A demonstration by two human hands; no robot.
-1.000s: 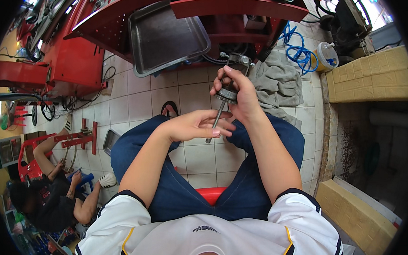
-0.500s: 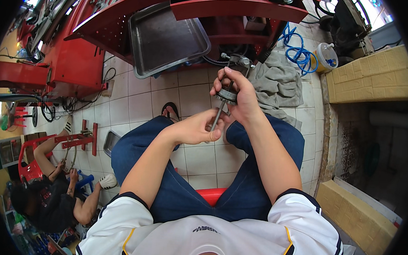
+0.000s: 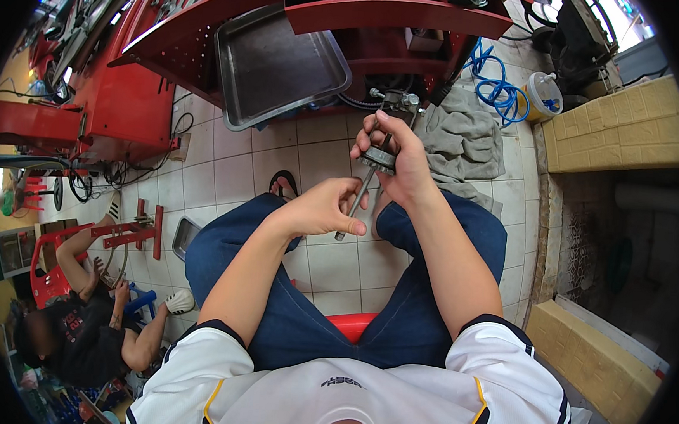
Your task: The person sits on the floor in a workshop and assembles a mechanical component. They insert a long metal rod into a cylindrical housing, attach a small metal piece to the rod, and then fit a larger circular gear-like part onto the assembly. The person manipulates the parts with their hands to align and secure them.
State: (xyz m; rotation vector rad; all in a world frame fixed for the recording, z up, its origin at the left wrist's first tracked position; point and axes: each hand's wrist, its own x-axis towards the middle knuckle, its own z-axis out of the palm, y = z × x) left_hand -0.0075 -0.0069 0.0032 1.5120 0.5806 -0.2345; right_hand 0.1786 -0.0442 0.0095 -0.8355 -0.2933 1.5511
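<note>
Round metal piece (image 3: pixel 378 161) with a slim rod (image 3: pixel 361 195), at 12 o'clock from the red seat (image 3: pixel 350 326).
The right hand (image 3: pixel 407 155) is curled around the round metal piece; the slim rod slants toward 7 o'clock, past the left hand (image 3: pixel 318 209), its fingers bent beside it, grip impossible to tell. A metal tray (image 3: pixel 282 70) sits toward 10 o'clock, grey cloth (image 3: pixel 462 140) toward 2.
</note>
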